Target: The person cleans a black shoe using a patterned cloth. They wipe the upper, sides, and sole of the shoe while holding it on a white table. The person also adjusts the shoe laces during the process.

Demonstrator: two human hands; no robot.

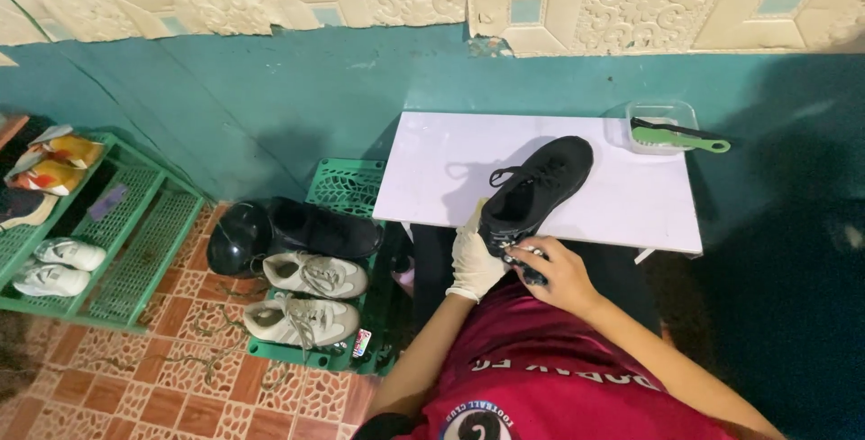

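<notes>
The left hand [475, 260], in a thin whitish rubber glove, has its grip wrapped around the heel of a black shoe [539, 188], holding it at the near edge of the table [631, 197]. The shoe is low and laced, matte with a woven-looking upper, its toe pointing up and away from the grip, toward the wall. The bare right hand [554, 271] sits just right of the gloved one, touching the heel; its grip is narrow, pinched on a small dark thing [533, 273] whose kind I cannot tell.

The table is a flat, smooth white rectangle. Well beyond the grip, at the far right corner, stands a clear plastic tub [665, 116] with a green-handled brush [678, 140] lying across it.

Left of the grip and lower down, on the patterned terracotta floor tiles, a green plastic lattice crate [347, 183] lies flat with two pale laced sneakers [306, 296] on it, and a glossy black helmet [238, 237] next to a dark shoe [329, 228]. Further left, a green mesh rack [135, 251] carries two white shoes [59, 264]. The wall behind is teal paint below embossed cream panels.
</notes>
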